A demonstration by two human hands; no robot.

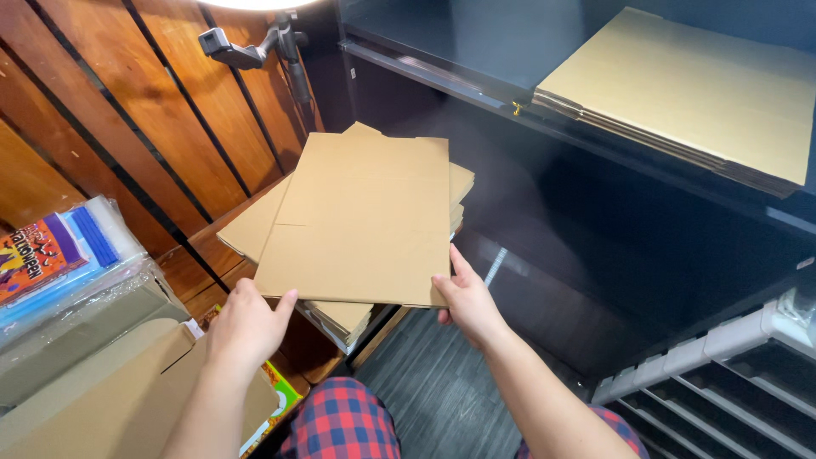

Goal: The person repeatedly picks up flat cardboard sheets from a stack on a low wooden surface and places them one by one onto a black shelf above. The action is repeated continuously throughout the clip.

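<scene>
Two hands on one item, logged as I see them from the head view. My left hand (246, 327) grips the near left corner of a flattened cardboard sheet (361, 221), thumb laid on top of the edge, fingers tucked under and out of sight. My right hand (466, 299) clamps the near right corner the same way, thumb pressing the top face, fingers curled beneath. The sheet is plain brown, creased across the middle, with a notched flap at its far end, and it is held roughly level, tilted a little away from me.

Location of the sheet: directly above a stack of flat cardboard (340, 316) that rests on a low wooden shelf (208, 246); whether the sheet touches the stack I cannot tell.

Further entries. A second pile of folded cardboard (697, 93) lies on the upper dark shelf (442, 68) at right, well apart from the hands. A clip-on lamp arm (255, 51) hangs against the slatted wooden wall (127, 110). At left, an open brown carton (102, 399) sits near my left forearm, with plastic-wrapped packages (68, 255) behind it. A white slotted rack (722, 374) fills the lower right corner. Red and blue checked trousers (340, 421) show between my arms, over grey plank flooring (433, 391).
</scene>
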